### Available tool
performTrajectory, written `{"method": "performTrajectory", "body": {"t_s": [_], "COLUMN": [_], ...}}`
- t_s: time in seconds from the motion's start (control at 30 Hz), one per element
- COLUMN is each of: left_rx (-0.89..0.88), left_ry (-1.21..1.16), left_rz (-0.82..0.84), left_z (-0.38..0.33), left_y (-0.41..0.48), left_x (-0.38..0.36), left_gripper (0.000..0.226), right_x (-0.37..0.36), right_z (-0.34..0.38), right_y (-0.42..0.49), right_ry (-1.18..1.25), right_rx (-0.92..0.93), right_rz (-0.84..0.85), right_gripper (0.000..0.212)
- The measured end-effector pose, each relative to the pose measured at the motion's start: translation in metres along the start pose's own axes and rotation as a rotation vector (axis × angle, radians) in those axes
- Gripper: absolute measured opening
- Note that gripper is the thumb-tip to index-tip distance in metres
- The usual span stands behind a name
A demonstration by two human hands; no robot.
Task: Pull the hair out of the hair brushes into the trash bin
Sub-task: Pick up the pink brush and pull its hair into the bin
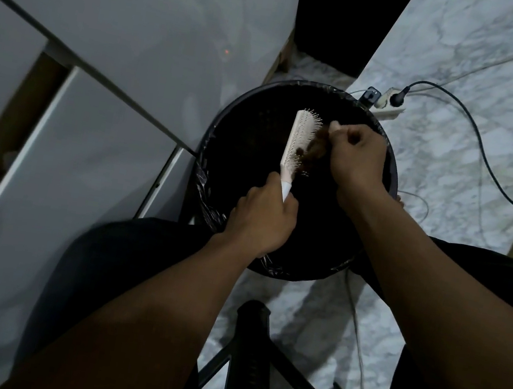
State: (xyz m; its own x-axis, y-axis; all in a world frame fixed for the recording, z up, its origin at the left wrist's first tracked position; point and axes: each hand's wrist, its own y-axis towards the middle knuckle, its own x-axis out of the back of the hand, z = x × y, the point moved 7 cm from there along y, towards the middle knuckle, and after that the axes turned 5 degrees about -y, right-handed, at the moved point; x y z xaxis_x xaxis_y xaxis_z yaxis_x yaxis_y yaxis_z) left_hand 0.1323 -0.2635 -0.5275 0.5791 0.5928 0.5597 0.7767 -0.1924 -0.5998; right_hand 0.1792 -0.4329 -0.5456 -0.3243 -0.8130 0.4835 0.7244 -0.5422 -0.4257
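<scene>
A pale pink hair brush with a white handle is held over the round black trash bin, bristles facing right. My left hand grips the brush by its handle. My right hand pinches a brown clump of hair that clings to the bristles. The clump still touches the lower half of the brush head. The bin has a black liner; its inside is too dark to see.
A white cabinet stands to the left of the bin. A power strip with black and white cables lies on the marble floor behind the bin. A black stool frame stands between my legs.
</scene>
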Motion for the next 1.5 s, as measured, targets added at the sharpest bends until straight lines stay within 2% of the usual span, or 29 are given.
{"method": "performTrajectory", "body": {"t_s": [0.1, 0.13, 0.2, 0.27, 0.33, 0.4, 0.47, 0.53, 0.6, 0.67, 0.73, 0.77, 0.83, 0.9, 0.97, 1.03, 1.13, 1.17, 1.23, 1.3, 1.37, 1.43, 1.5], "left_rx": [0.030, 0.040, 0.054, 0.049, 0.029, 0.017, 0.024, 0.043, 0.073, 0.096, 0.082, 0.062, 0.025, 0.021, 0.034, 0.048, 0.057, 0.053, 0.031, 0.005, -0.001, 0.009, 0.039], "left_ry": [-0.018, -0.015, -0.008, 0.012, 0.028, 0.007, -0.027, -0.057, -0.070, -0.070, -0.056, -0.047, -0.041, -0.047, -0.085, -0.126, -0.135, -0.146, -0.168, -0.174, -0.190, -0.211, -0.244], "left_rz": [-0.008, -0.010, -0.011, -0.007, -0.009, -0.019, -0.032, -0.051, -0.063, -0.059, -0.055, -0.053, -0.046, -0.054, -0.086, -0.103, -0.077, -0.071, -0.067, -0.065, -0.061, -0.069, -0.078], "left_z": [0.000, 0.000, 0.001, 0.001, 0.000, -0.001, 0.000, 0.001, 0.003, 0.005, 0.004, 0.003, 0.001, 0.001, 0.003, 0.004, 0.005, 0.005, 0.004, 0.004, 0.003, 0.004, 0.007], "left_y": [0.000, 0.000, 0.000, -0.001, -0.001, -0.001, 0.001, 0.002, 0.003, 0.003, 0.002, 0.002, 0.002, 0.003, 0.005, 0.007, 0.007, 0.007, 0.007, 0.008, 0.009, 0.010, 0.012], "left_x": [0.002, 0.002, 0.002, 0.001, 0.000, 0.001, 0.002, 0.004, 0.005, 0.005, 0.004, 0.003, 0.001, 0.001, 0.004, 0.005, 0.003, 0.002, -0.001, -0.002, -0.003, -0.002, -0.002], "left_gripper": [0.032, 0.031, 0.030, 0.031, 0.031, 0.030, 0.029, 0.028, 0.028, 0.030, 0.029, 0.028, 0.028, 0.028, 0.027, 0.026, 0.026, 0.025, 0.023, 0.022, 0.025, 0.029, 0.026], "right_x": [-0.006, -0.009, -0.015, -0.014, -0.010, -0.006, -0.010, -0.020, -0.027, -0.032, -0.028, -0.022, -0.014, -0.015, -0.022, -0.029, -0.033, -0.033, -0.026, -0.018, -0.017, -0.021, -0.027], "right_z": [0.004, 0.009, 0.022, 0.027, 0.018, 0.007, -0.007, -0.008, 0.005, 0.019, 0.022, 0.021, 0.008, -0.003, -0.003, 0.002, 0.015, 0.017, 0.019, 0.014, 0.003, -0.007, -0.004], "right_y": [-0.006, -0.010, -0.020, -0.022, -0.013, -0.006, 0.001, -0.004, -0.012, -0.023, -0.022, -0.019, -0.009, -0.007, -0.013, -0.017, -0.023, -0.025, -0.023, -0.015, -0.009, -0.009, -0.018], "right_ry": [0.066, 0.045, -0.101, -0.221, -0.186, -0.076, 0.150, 0.315, 0.237, -0.016, -0.188, -0.187, -0.018, 0.235, 0.431, 0.455, 0.085, -0.018, -0.093, -0.099, -0.003, 0.264, 0.451], "right_rx": [0.013, 0.073, 0.247, 0.313, 0.224, 0.062, -0.094, -0.141, 0.000, 0.227, 0.303, 0.265, 0.077, -0.124, -0.223, -0.156, 0.167, 0.240, 0.267, 0.211, 0.089, -0.087, -0.172], "right_rz": [0.066, 0.108, 0.160, 0.117, 0.068, 0.052, 0.096, 0.200, 0.294, 0.321, 0.229, 0.172, 0.110, 0.148, 0.219, 0.280, 0.295, 0.267, 0.176, 0.100, 0.094, 0.158, 0.276], "right_gripper": [0.015, 0.023, 0.037, 0.028, 0.020, 0.027, 0.032, 0.025, 0.036, 0.045, 0.035, 0.027, 0.017, 0.011, 0.007, 0.015, 0.048, 0.048, 0.032, 0.019, 0.016, 0.015, 0.021]}}
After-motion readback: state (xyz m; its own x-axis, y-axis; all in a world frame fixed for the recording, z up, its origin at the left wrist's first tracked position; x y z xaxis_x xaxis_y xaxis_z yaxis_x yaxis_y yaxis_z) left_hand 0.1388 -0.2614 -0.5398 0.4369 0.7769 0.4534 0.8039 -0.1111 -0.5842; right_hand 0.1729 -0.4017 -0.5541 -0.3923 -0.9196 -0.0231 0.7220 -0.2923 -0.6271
